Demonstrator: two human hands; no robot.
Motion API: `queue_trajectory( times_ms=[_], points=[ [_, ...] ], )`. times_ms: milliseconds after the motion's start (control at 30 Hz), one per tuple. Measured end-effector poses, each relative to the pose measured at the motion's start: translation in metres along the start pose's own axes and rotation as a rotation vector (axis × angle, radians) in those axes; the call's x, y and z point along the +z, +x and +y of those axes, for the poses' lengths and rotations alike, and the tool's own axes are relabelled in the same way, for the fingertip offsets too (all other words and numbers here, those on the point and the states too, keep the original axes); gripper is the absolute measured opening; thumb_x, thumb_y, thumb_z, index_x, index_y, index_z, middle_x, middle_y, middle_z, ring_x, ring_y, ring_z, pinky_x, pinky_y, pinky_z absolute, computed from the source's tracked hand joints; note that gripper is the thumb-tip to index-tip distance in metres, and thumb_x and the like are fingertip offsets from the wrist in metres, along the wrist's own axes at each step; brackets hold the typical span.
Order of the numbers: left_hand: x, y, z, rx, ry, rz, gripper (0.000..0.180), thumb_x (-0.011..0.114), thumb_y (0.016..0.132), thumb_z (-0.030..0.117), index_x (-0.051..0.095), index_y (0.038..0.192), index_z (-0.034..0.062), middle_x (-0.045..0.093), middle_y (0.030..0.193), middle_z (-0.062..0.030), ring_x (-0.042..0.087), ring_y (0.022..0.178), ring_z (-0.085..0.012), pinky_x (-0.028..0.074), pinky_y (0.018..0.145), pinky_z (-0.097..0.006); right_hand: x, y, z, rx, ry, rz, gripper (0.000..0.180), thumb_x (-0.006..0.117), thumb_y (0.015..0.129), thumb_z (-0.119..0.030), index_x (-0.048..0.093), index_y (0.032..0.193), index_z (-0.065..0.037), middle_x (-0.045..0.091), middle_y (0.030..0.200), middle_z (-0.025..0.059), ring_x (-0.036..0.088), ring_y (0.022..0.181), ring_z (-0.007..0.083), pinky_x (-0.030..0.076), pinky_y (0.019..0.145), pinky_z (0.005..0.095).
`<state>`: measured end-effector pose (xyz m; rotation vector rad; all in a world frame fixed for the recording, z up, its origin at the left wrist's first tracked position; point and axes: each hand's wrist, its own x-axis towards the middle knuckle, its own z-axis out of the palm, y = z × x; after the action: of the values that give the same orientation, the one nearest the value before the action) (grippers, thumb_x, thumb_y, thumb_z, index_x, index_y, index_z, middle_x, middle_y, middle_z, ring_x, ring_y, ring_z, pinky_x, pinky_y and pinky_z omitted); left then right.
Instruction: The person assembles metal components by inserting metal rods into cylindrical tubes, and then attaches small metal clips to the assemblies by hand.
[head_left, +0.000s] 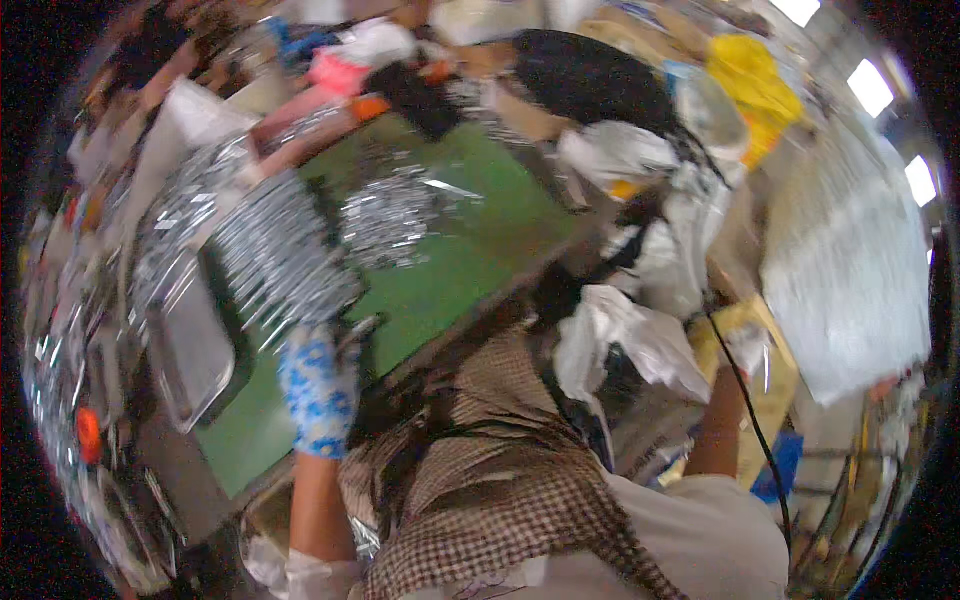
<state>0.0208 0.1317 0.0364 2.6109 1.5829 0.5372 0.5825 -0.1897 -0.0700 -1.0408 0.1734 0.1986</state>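
My left hand (318, 390), in a white glove with blue spots, reaches over the green work surface (450, 275). Its fingertips meet the near end of a dense bunch of thin, shiny silver metal strips (285, 250). Blur hides whether the fingers are closed around them. Beyond it lies a smaller heap of short silver pieces (390, 215). A shallow metal tray (195, 345) is left of the hand. On the right, my right hand (755, 355) appears pale and blurred beside crumpled white plastic (640, 340) and a yellowish sheet (775, 325); its fingers cannot be made out.
Loose metal scrap crowds the left side, with an orange round item (89, 434). A black bag (595, 80), a yellow bag (750, 85) and a large whitish sack (850, 260) stand along the far and right sides. A thin black cable (755, 420) hangs near my right arm.
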Motion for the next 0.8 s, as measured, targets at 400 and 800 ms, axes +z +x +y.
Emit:
queue_trajectory(
  times_ms=[400,800],
  points=[
    [-0.025,0.018,0.009,0.196,-0.084,0.046,0.025,0.065,0.079,0.015,0.058,0.102,0.0078,0.059,0.089,-0.0115,0.061,0.078,-0.0315,0.050,0.065,-0.042,0.245,-0.300,0.082,-0.083,-0.780,-1.413,0.026,0.046,0.097,-0.017,0.059,0.113,-0.001,0.064,0.085,0.0044,0.046,0.049,0.0073,0.040,0.050,0.0213],
    [-0.048,0.024,0.021,0.259,-0.182,-0.196,0.045,0.069,0.075,0.020,0.058,0.118,0.0097,0.062,0.101,-0.0090,0.061,0.091,-0.0298,0.051,0.075,-0.039,0.313,-0.343,0.097,0.387,-0.951,-1.479,0.024,0.051,0.095,-0.020,0.062,0.103,-0.001,0.065,0.076,0.0053,0.052,0.051,0.0093,0.041,0.049,0.0254]
  ],
)
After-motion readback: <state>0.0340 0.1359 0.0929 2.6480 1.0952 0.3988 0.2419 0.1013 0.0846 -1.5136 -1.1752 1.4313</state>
